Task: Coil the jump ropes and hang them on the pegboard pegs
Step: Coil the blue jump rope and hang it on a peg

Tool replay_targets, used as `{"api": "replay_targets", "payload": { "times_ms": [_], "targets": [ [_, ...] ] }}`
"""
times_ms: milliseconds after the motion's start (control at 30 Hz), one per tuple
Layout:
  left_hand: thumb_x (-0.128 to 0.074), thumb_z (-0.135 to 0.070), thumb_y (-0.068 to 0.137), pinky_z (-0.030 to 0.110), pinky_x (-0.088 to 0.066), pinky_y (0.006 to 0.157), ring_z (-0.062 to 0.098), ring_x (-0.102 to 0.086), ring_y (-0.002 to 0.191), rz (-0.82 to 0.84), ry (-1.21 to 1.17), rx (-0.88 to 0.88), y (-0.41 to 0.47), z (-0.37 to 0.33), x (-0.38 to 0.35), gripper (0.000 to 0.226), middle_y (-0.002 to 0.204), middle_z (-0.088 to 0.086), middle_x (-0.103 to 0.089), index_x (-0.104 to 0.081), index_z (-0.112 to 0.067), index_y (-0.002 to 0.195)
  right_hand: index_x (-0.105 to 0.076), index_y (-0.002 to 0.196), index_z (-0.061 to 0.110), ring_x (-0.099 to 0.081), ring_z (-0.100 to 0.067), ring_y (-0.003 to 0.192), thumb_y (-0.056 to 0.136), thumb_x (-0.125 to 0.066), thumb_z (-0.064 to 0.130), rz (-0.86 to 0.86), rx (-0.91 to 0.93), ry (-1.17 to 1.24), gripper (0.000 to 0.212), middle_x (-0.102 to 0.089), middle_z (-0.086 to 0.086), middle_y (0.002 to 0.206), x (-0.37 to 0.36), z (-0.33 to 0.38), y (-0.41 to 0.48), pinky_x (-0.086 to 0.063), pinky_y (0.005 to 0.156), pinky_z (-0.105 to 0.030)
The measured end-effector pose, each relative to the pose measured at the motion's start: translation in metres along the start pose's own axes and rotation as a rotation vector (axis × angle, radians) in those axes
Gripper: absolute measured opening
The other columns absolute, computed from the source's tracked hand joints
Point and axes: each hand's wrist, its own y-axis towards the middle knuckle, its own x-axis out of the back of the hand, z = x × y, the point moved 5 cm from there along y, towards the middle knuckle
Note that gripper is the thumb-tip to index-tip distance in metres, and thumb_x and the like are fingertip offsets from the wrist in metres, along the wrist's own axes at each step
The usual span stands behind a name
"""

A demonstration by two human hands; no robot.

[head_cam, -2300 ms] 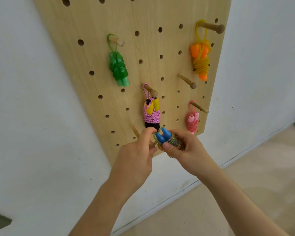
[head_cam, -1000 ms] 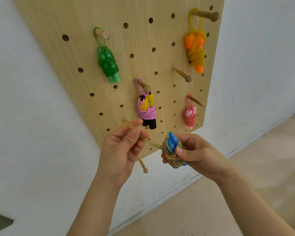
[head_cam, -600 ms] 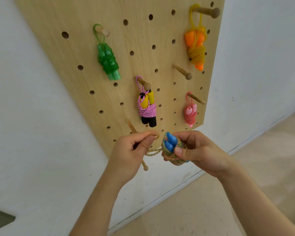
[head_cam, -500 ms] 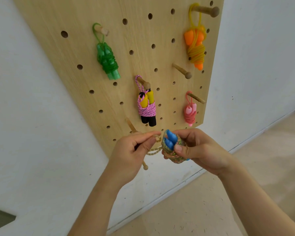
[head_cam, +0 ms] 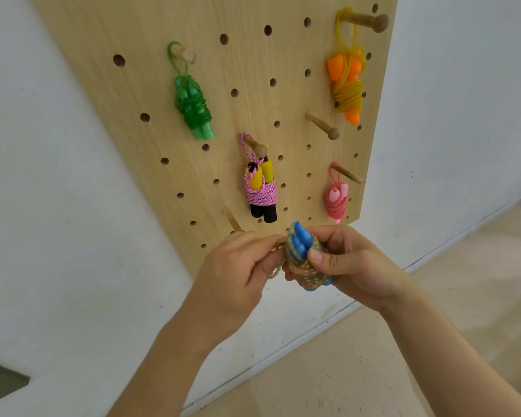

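A coiled jump rope with blue handles and multicoloured cord (head_cam: 302, 256) is held below the wooden pegboard (head_cam: 238, 115). My right hand (head_cam: 346, 263) grips the bundle, thumb on its front. My left hand (head_cam: 238, 275) pinches the cord's loose loop at the bundle's left side. Several coiled ropes hang from pegs: green (head_cam: 193, 106), pink with yellow and black handles (head_cam: 260, 191), orange (head_cam: 348, 85) and small pink (head_cam: 337, 197). A bare peg (head_cam: 231, 219) sticks out just above my left hand.
Another bare peg (head_cam: 322, 126) stands out at the middle right of the board. The board leans on a white wall (head_cam: 57, 236). A beige floor (head_cam: 373, 371) lies below, with a white baseboard along the wall.
My left hand has closed in on the bundle, so the stretch of cord between my hands has shortened. Both hands have stayed just below the board's lower edge.
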Motion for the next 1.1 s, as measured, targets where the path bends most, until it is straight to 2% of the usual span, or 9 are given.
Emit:
{"api": "replay_targets", "payload": {
  "times_ms": [100, 167, 300, 400, 567, 667, 800, 1000, 1100],
  "targets": [
    [-0.066, -0.020, 0.087, 0.011, -0.051, 0.057, 0.006, -0.065, 0.073, -0.125, -0.461, 0.265, -0.011, 0.006, 0.007, 0.013, 0.081, -0.009, -0.071, -0.071, -0.032, 0.090, -0.072, 0.098, 0.004, -0.066, -0.027, 0.081, 0.074, -0.077, 0.028, -0.162, -0.019, 0.095, 0.034, -0.068, -0.018, 0.088, 0.012, -0.005, 0.000, -0.053, 0.070, -0.030],
    [-0.063, -0.024, 0.087, 0.013, -0.051, 0.057, 0.007, -0.063, 0.067, -0.112, -0.515, 0.294, -0.015, 0.000, 0.007, 0.009, 0.075, -0.007, -0.071, -0.071, -0.027, 0.091, -0.073, 0.095, 0.007, -0.067, -0.025, 0.079, 0.077, -0.068, 0.023, -0.269, -0.065, -0.003, 0.025, -0.070, -0.015, 0.085, 0.018, -0.009, -0.002, -0.053, 0.068, -0.028],
    [-0.057, -0.012, 0.093, 0.014, -0.047, 0.054, 0.006, -0.053, 0.060, -0.118, -0.506, 0.349, -0.015, 0.003, 0.002, 0.020, 0.069, -0.005, -0.067, -0.069, -0.027, 0.099, -0.070, 0.101, 0.011, -0.063, -0.019, 0.073, 0.087, -0.070, 0.020, -0.349, -0.091, -0.351, 0.018, -0.070, -0.015, 0.083, 0.013, -0.011, -0.003, -0.053, 0.069, -0.032],
    [-0.064, -0.016, 0.090, 0.025, -0.055, 0.063, 0.013, -0.063, 0.070, -0.128, -0.463, 0.352, -0.018, -0.002, -0.004, 0.022, 0.075, -0.008, -0.072, -0.070, -0.037, 0.089, -0.070, 0.096, 0.022, -0.057, -0.020, 0.062, 0.084, -0.070, 0.032, -0.493, -0.018, -0.581, 0.016, -0.066, 0.000, 0.069, 0.010, -0.009, -0.005, -0.049, 0.064, -0.042],
    [-0.056, -0.030, 0.091, 0.020, -0.050, 0.073, 0.009, -0.061, 0.086, -0.104, -0.097, 0.080, -0.017, -0.016, -0.014, 0.018, 0.089, -0.012, -0.066, -0.070, -0.021, 0.096, -0.067, 0.098, 0.026, -0.056, -0.009, 0.063, 0.085, -0.070, 0.034, -0.724, 0.094, -0.923, 0.016, -0.063, 0.010, 0.070, 0.001, -0.008, -0.012, -0.047, 0.060, -0.031],
    [-0.060, -0.015, 0.092, 0.014, -0.049, 0.073, 0.004, -0.065, 0.085, -0.189, -0.341, 0.317, -0.010, -0.008, -0.016, 0.010, 0.083, -0.009, -0.070, -0.069, -0.019, 0.094, -0.065, 0.103, 0.022, -0.057, -0.011, 0.070, 0.084, -0.071, 0.033, -0.847, 0.262, -1.050, 0.022, -0.061, 0.012, 0.082, -0.009, -0.005, -0.016, -0.046, 0.062, -0.027],
    [-0.071, -0.009, 0.083, 0.011, -0.050, 0.065, 0.004, -0.069, 0.069, -0.307, -0.613, 0.578, -0.006, -0.005, -0.025, 0.023, 0.071, -0.004, -0.072, -0.065, -0.023, 0.100, -0.064, 0.105, 0.017, -0.058, -0.016, 0.075, 0.083, -0.065, 0.032, -0.925, 0.397, -1.102, 0.026, -0.063, 0.007, 0.091, -0.017, -0.007, -0.017, -0.051, 0.065, -0.038],
    [-0.075, -0.008, 0.079, 0.017, -0.055, 0.066, 0.004, -0.069, 0.072, -0.440, -0.344, 0.419, -0.010, -0.006, -0.021, 0.029, 0.076, -0.015, -0.072, -0.073, -0.018, 0.106, -0.065, 0.107, 0.014, -0.060, -0.017, 0.080, 0.084, -0.067, 0.030, -0.926, 0.429, -1.135, 0.028, -0.064, 0.005, 0.096, -0.017, -0.010, -0.019, -0.052, 0.066, -0.041],
    [-0.072, -0.009, 0.082, 0.019, -0.056, 0.063, 0.008, -0.067, 0.070, -0.476, -0.135, 0.229, -0.008, -0.011, -0.017, 0.024, 0.081, -0.010, -0.071, -0.073, -0.012, 0.106, -0.065, 0.106, 0.014, -0.060, -0.016, 0.080, 0.085, -0.068, 0.029, -0.911, 0.440, -1.119, 0.026, -0.064, 0.006, 0.094, -0.018, -0.010, -0.018, -0.052, 0.067, -0.042]
  ]
}}
